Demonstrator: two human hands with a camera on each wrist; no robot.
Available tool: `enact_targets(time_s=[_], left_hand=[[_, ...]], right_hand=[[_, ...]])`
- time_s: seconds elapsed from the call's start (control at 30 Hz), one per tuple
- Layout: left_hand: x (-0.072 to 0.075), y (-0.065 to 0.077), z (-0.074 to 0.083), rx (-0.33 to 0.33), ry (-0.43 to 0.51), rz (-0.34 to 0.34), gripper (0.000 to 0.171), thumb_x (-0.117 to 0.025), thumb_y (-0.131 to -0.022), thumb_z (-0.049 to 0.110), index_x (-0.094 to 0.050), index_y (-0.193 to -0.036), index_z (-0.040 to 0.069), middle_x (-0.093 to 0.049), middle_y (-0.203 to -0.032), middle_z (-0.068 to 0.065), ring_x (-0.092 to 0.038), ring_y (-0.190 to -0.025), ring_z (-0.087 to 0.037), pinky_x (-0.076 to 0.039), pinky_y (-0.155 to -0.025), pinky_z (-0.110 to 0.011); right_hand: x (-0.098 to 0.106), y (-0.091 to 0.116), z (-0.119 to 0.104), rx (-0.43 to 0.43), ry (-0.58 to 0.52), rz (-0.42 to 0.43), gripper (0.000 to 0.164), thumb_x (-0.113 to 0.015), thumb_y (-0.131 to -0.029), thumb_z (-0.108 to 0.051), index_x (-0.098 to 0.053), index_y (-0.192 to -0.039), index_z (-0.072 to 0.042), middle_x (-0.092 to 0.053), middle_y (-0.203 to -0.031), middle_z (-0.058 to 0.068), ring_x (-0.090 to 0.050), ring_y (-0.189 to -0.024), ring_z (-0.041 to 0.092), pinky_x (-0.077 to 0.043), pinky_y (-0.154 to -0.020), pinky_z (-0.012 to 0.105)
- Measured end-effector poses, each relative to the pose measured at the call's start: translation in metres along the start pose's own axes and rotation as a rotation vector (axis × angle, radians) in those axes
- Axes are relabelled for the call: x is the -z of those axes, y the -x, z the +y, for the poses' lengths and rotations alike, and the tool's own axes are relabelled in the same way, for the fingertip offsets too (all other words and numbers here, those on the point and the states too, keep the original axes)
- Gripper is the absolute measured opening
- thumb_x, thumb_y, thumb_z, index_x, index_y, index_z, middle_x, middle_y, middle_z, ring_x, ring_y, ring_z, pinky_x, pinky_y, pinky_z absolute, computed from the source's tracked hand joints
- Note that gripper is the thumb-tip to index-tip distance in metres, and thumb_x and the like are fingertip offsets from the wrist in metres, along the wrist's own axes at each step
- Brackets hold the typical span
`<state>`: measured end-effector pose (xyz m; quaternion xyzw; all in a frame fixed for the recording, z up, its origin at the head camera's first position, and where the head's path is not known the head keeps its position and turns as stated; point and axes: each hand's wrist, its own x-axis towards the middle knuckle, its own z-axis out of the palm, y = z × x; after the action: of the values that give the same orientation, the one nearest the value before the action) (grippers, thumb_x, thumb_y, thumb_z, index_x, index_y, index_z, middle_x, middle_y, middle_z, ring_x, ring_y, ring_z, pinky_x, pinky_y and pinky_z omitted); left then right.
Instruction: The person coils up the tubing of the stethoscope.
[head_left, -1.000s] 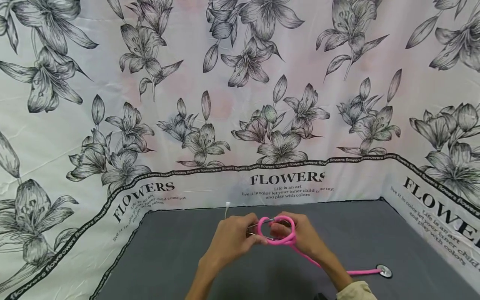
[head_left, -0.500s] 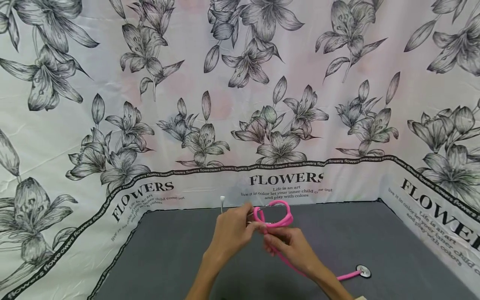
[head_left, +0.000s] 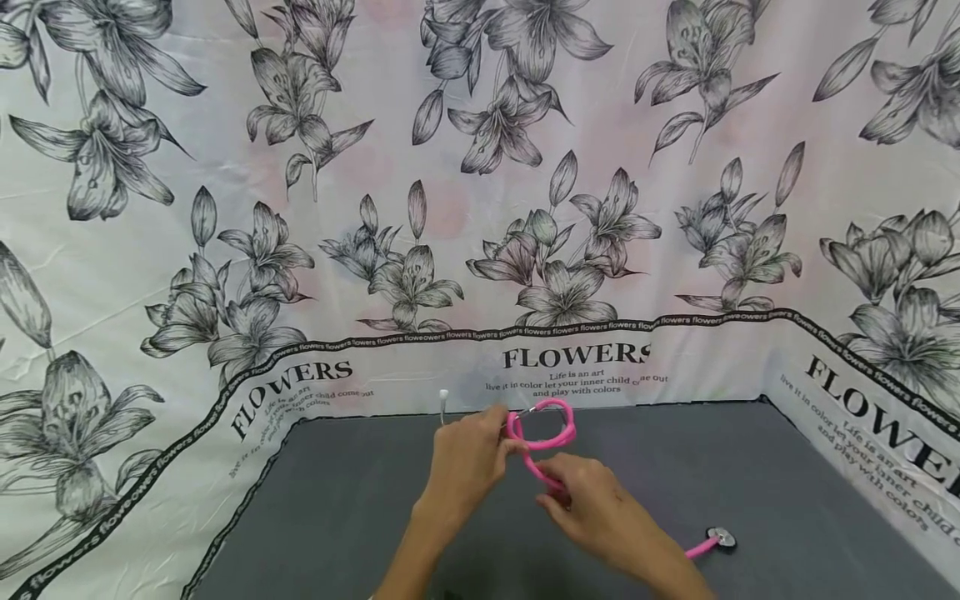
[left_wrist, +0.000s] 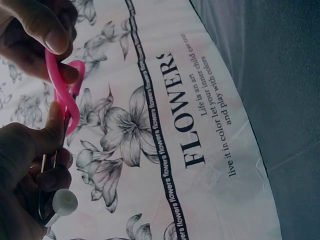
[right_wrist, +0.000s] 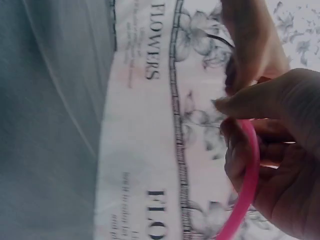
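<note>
A stethoscope [head_left: 557, 443] with pink tubing is held up in both hands above the grey table. My left hand [head_left: 467, 457] grips its metal ear tubes, close to where the pink tubing is wound into a loop. One white ear tip [left_wrist: 65, 202] pokes out beside the left fingers in the left wrist view. My right hand [head_left: 596, 504] pinches the tubing below and to the right of the loop, the tube [right_wrist: 251, 175] running across its fingers in the right wrist view. The round metal chest piece [head_left: 722, 538] lies at the right, part of its tube hidden behind the right forearm.
The dark grey tabletop [head_left: 337, 517] spreads beneath and around both hands. A white cloth [head_left: 420, 375] printed with flowers and lettering hangs along the back and both sides of the table.
My right hand has left the loop and moved down and right along the tubing. The loop has risen slightly and become smaller. The chest piece has shifted left.
</note>
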<state>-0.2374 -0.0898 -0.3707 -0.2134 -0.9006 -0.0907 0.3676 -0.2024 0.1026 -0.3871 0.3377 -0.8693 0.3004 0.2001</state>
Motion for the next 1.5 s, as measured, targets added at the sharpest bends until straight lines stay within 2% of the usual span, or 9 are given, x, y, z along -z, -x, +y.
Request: enact_targets(time_s=[0.13,0.27,0.47,0.6,0.83,1.03,1.17,1.3,1.5], left_hand=[[-0.001,-0.002,0.001,-0.059,-0.072,-0.011,0.035,-0.083,-0.079,0.047,-0.061,-0.077,0.019,-0.058,-0.061,0.009,-0.045,-0.048,-0.002,-0.030,-0.047,-0.018],[-0.002,-0.004,0.001,-0.136,-0.091,-0.029,0.035,-0.079,-0.081,0.047,-0.061,-0.076,0.019,-0.060,-0.063,0.009,-0.045,-0.048,-0.001,-0.028,-0.046,-0.017],[-0.002,0.001,0.004,-0.164,-0.061,-0.046,0.027,-0.078,-0.086,0.040,-0.064,-0.078,0.018,-0.067,-0.070,0.010,-0.052,-0.051,-0.001,-0.036,-0.047,-0.017],[-0.004,0.007,0.007,-0.193,-0.025,-0.099,0.023,-0.077,-0.087,0.039,-0.069,-0.084,0.018,-0.067,-0.072,0.010,-0.052,-0.053,0.000,-0.039,-0.050,-0.015],[-0.005,0.010,0.010,-0.266,0.004,-0.092,0.026,-0.073,-0.088,0.043,-0.072,-0.091,0.017,-0.067,-0.074,0.009,-0.050,-0.055,-0.001,-0.043,-0.054,-0.016],[-0.005,0.010,0.007,-0.276,0.058,-0.144,0.034,-0.071,-0.089,0.050,-0.071,-0.094,0.017,-0.068,-0.082,0.009,-0.054,-0.063,-0.002,-0.045,-0.058,-0.017],[-0.005,0.009,0.007,-0.267,0.082,-0.163,0.036,-0.070,-0.091,0.054,-0.066,-0.087,0.018,-0.063,-0.076,0.010,-0.044,-0.061,0.000,-0.038,-0.058,-0.015],[-0.004,0.010,0.005,-0.277,0.085,-0.146,0.035,-0.069,-0.094,0.052,-0.062,-0.081,0.020,-0.055,-0.069,0.011,-0.035,-0.059,0.001,-0.034,-0.058,-0.016],[0.000,0.015,-0.001,-0.293,0.202,-0.172,0.029,-0.071,-0.096,0.044,-0.066,-0.081,0.019,-0.061,-0.071,0.012,-0.034,-0.059,0.006,-0.031,-0.057,-0.010]], right_hand=[[0.014,-0.008,-0.006,0.087,0.234,0.089,0.022,-0.087,-0.081,-0.003,-0.070,-0.091,-0.014,-0.061,-0.083,-0.010,-0.051,-0.076,0.002,-0.047,-0.066,0.019],[0.023,-0.023,-0.002,0.174,0.357,0.183,0.024,-0.090,-0.077,-0.005,-0.068,-0.083,-0.014,-0.057,-0.086,-0.007,-0.052,-0.080,0.009,-0.048,-0.070,0.023],[0.021,-0.034,0.013,0.153,0.298,0.253,0.017,-0.085,-0.082,-0.007,-0.069,-0.086,-0.013,-0.067,-0.101,-0.001,-0.064,-0.094,0.016,-0.055,-0.082,0.035],[0.014,-0.030,0.021,0.150,0.318,0.308,0.019,-0.087,-0.079,-0.011,-0.070,-0.085,-0.014,-0.070,-0.090,-0.005,-0.063,-0.087,0.012,-0.052,-0.075,0.031],[0.003,-0.029,0.024,0.154,0.326,0.412,0.022,-0.091,-0.073,-0.008,-0.070,-0.079,-0.011,-0.064,-0.077,-0.006,-0.053,-0.076,0.010,-0.048,-0.069,0.026],[0.002,-0.030,0.023,0.121,0.327,0.412,0.019,-0.090,-0.074,-0.010,-0.071,-0.077,-0.011,-0.062,-0.075,-0.005,-0.052,-0.073,0.010,-0.048,-0.068,0.024],[0.003,-0.031,0.023,0.097,0.327,0.401,0.018,-0.090,-0.074,-0.010,-0.072,-0.078,-0.011,-0.063,-0.075,-0.005,-0.054,-0.072,0.010,-0.050,-0.068,0.024],[0.006,-0.032,0.025,0.065,0.239,0.386,0.024,-0.092,-0.071,-0.008,-0.069,-0.080,-0.010,-0.064,-0.073,-0.005,-0.056,-0.069,0.005,-0.049,-0.063,0.019],[0.022,-0.033,0.038,-0.038,-0.139,0.193,0.021,-0.089,-0.078,-0.005,-0.069,-0.085,-0.008,-0.072,-0.074,0.000,-0.067,-0.065,-0.001,-0.055,-0.057,0.019]])
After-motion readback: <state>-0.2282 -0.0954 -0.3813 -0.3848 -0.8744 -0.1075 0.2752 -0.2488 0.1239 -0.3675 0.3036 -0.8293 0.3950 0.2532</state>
